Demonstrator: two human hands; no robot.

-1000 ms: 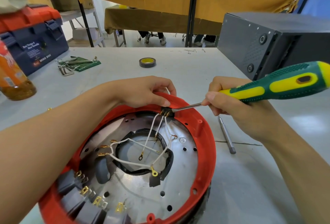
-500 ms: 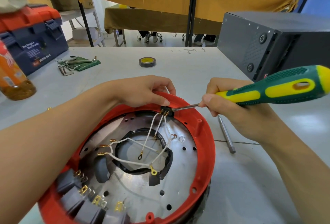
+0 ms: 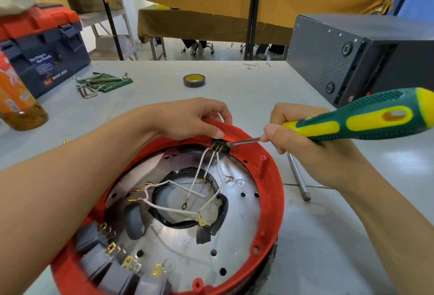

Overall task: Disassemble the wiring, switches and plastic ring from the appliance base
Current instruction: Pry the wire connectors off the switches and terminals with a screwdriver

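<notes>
A person's left hand (image 3: 195, 118) grips the far rim of the red plastic ring (image 3: 272, 191), thumb pressed down beside a small black connector (image 3: 219, 145), while the right hand (image 3: 303, 144) holds a green-and-yellow screwdriver (image 3: 366, 118) whose tip is wedged against that connector. Over the past second the handle has dipped slightly and the blade has stayed at the connector, which has not come free; the prying looks to be still under way, with the white wires (image 3: 199, 177) attached to its terminals. The appliance base (image 3: 187, 243) sits at the near edge of the surface (image 3: 234, 87), its metal plate exposed and a row of grey switches (image 3: 112, 259) still seated along the near-left rim, so most of the job appears to remain. A metal rod (image 3: 298, 177) lies just right of the ring. Farther back rest a roll of tape (image 3: 194, 80), hex keys (image 3: 98, 83), a toolbox (image 3: 42, 50) and an orange bottle (image 3: 16, 99) at the left edge, and a dark metal case (image 3: 352, 59) at the right. Yellow-draped tables fill the room behind.
</notes>
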